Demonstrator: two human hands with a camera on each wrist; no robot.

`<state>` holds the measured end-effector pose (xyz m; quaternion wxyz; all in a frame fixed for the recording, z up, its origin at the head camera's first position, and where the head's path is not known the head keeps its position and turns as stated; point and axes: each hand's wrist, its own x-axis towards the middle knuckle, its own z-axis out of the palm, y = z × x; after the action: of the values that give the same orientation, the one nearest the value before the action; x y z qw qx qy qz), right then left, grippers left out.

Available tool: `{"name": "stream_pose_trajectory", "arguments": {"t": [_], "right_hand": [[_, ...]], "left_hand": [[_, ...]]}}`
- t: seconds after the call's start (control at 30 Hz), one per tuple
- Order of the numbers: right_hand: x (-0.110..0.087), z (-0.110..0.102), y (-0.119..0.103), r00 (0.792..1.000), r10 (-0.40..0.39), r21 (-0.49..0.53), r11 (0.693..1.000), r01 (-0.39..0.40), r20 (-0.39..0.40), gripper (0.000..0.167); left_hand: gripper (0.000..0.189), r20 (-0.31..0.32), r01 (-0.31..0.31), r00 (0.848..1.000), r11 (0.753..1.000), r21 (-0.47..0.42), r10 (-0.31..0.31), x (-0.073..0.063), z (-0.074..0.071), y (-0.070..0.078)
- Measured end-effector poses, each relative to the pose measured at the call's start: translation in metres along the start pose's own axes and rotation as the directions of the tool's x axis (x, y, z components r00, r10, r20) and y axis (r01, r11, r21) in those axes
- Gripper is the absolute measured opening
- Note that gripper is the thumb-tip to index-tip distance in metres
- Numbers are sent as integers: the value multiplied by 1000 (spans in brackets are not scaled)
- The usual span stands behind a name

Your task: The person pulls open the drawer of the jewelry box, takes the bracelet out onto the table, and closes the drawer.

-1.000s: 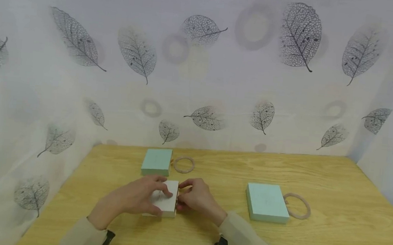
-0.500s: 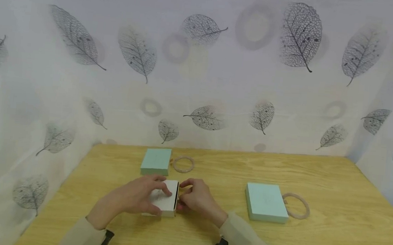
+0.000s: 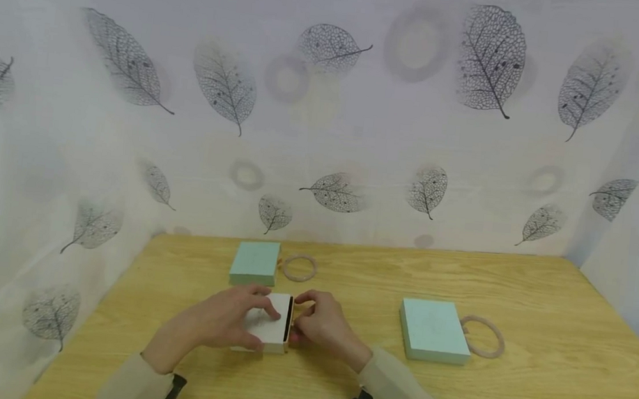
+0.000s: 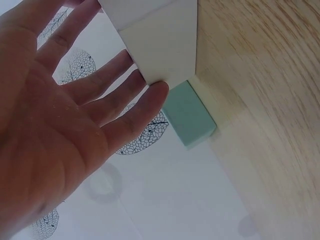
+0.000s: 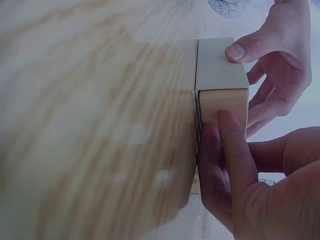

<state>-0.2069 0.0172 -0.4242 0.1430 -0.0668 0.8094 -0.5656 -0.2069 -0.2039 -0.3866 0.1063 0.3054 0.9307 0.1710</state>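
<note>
A white slide-out gift box [image 3: 273, 337] lies on the table at centre-left in the head view. My left hand [image 3: 215, 319] spans it from the left and grips its outer sleeve, with the thumb on the near side. In the right wrist view the box's tan inner drawer [image 5: 212, 100] shows at the sleeve's end. My right hand [image 3: 326, 325] pinches at the drawer's front, and its fingers hide the spot they hold. A dark strip of the drawer shows along the right edge of the sleeve.
Behind the white box stands a mint-green box [image 3: 256, 259] with a pale bangle [image 3: 298, 279] beside it. To the right, a second mint-green box [image 3: 435, 326] has another bangle [image 3: 499, 345] at its side. A leaf-patterned curtain [image 3: 372, 134] closes off the back.
The drawer has slid a little to the right out of the sleeve, widening the dark strip. My right hand has shifted slightly right with it; the left hand stays in place.
</note>
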Motion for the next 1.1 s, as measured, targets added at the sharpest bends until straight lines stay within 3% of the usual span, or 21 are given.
{"name": "stream_pose_trajectory", "arguments": {"t": [0.17,1.1], "right_hand": [[0,-1,2,999,22,60,998,-24,23,48],[-4,-8,3,1000,5,28,1000,-6,22,48]], "left_hand": [[42,0,-3,1000,1000,3,3,0,0,1],[42,1,24,1000,1000,7,-24,0,0,3]]}}
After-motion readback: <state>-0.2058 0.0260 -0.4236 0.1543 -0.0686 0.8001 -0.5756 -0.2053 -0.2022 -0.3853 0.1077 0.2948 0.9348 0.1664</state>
